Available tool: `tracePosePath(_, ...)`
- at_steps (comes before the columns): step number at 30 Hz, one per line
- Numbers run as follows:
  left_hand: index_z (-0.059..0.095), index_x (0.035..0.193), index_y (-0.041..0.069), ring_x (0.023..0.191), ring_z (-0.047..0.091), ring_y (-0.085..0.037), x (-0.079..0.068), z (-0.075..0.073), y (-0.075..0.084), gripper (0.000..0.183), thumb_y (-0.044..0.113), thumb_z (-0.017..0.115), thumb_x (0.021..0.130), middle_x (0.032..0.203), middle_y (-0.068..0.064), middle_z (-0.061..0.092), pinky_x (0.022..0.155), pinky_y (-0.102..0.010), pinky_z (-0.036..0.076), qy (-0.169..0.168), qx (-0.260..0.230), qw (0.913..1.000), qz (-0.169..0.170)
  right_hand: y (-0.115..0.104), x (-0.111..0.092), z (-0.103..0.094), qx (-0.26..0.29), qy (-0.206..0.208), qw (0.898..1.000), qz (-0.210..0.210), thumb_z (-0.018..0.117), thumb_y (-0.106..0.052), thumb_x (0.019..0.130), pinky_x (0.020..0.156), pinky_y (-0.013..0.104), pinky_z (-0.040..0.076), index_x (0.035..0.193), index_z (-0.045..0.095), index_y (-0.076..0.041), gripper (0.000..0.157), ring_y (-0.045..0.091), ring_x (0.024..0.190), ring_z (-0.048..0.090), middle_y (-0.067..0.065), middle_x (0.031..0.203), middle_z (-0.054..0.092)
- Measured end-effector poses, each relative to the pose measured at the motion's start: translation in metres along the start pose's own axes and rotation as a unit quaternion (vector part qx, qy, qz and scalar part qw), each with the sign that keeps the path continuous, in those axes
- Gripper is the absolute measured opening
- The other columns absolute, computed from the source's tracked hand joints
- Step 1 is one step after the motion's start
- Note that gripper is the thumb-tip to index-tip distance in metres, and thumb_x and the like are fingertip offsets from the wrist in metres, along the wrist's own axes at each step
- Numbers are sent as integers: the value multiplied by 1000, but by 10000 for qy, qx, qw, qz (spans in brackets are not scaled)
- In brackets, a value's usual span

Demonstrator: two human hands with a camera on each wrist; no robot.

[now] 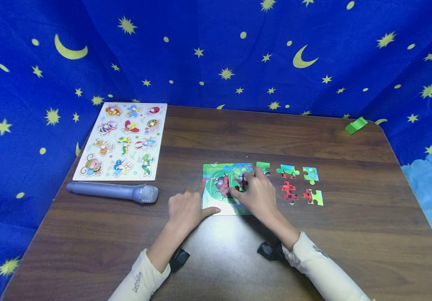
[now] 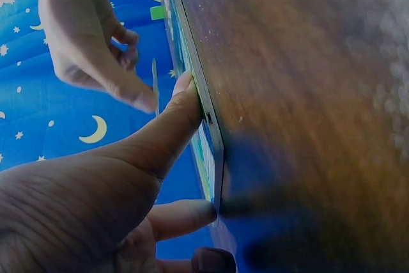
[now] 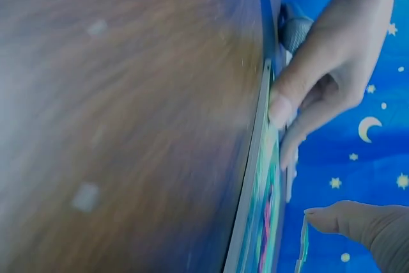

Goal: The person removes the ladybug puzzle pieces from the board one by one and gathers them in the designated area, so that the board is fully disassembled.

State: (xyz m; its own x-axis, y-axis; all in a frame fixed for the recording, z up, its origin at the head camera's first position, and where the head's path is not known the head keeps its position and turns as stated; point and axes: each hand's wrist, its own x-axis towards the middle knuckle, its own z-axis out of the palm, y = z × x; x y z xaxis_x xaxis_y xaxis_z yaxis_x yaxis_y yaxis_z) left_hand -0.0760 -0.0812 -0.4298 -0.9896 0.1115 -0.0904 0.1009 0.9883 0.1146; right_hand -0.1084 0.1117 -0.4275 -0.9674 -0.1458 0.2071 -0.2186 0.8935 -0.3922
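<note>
A jigsaw board (image 1: pixel 212 211) with a ladybug picture lies on the table, partly covered by both hands. The thumb and a finger of my left hand (image 1: pixel 187 209) spread out to touch its left side and lower edge; in the left wrist view, that thumb (image 2: pixel 172 119) presses on the board's face. Above the board, my right hand (image 1: pixel 259 194) pinches a puzzle piece (image 1: pixel 240 182). Seen nearly edge-on in the right wrist view, this piece (image 3: pixel 303 244) is raised off the board. Right of the board lie several loose pieces, among them a red spotted one (image 1: pixel 289 193).
A white insect peg puzzle (image 1: pixel 125 133) lies at the back left of the wooden table (image 1: pixel 351 242). In front of it is a purple-grey microphone (image 1: pixel 110 192). A green block (image 1: pixel 356 125) sits at the back right corner. Behind hangs a blue starry cloth (image 1: pixel 201 54).
</note>
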Motion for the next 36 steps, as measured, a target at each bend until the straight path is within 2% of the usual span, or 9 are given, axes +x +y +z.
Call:
tracePosePath(4, 49, 148, 20, 45, 38, -16, 1, 0, 0, 99, 77, 68, 70, 75, -19, 67, 43, -32, 29, -24, 6, 10000, -14, 13, -3, -7, 55, 50, 9999, 136, 91, -37, 67, 53, 38, 43, 87, 73, 1, 47, 21, 62, 48, 11, 85, 52)
tracePosePath(7, 49, 148, 20, 46, 35, -14, 1, 0, 0, 99, 77, 68, 70, 65, -14, 61, 43, -31, 27, -43, 17, 10000, -16, 23, -5, -11, 121, 80, 9998, 168, 92, -35, 66, 52, 34, 38, 85, 72, 2, 45, 20, 62, 45, 10, 84, 51)
tracePosePath(10, 49, 148, 20, 47, 31, -13, 1, 0, 0, 99, 78, 68, 70, 55, -6, 47, 43, -30, 26, -33, 24, 10000, -24, 32, -8, -15, 155, 62, 9996, 229, 91, -34, 67, 51, 33, 35, 84, 72, 1, 44, 20, 62, 43, 10, 83, 49)
tracePosePath(17, 49, 148, 18, 47, 31, -13, 1, 0, 0, 99, 76, 69, 70, 52, -3, 42, 43, -31, 26, -69, -56, 10000, -12, 51, -15, -21, -86, 18, 9992, 388, 89, -36, 69, 54, 43, 44, 107, 73, 8, 60, 25, 66, 52, 17, 95, 56)
tracePosePath(27, 48, 148, 19, 48, 32, -14, 0, -1, 1, 99, 77, 68, 70, 52, -3, 41, 44, -31, 27, -112, -47, 9999, -34, 62, -18, -22, -190, -56, 9988, 453, 90, -36, 69, 58, 47, 49, 103, 72, 11, 61, 32, 73, 59, 21, 99, 59)
tracePosePath(36, 49, 148, 19, 47, 37, -15, 0, 0, 1, 99, 77, 68, 70, 53, -4, 43, 44, -32, 29, -67, -46, 10000, -14, 66, -16, -22, -277, -282, 9982, 459, 88, -36, 71, 59, 48, 50, 108, 71, 11, 62, 33, 77, 61, 21, 99, 59)
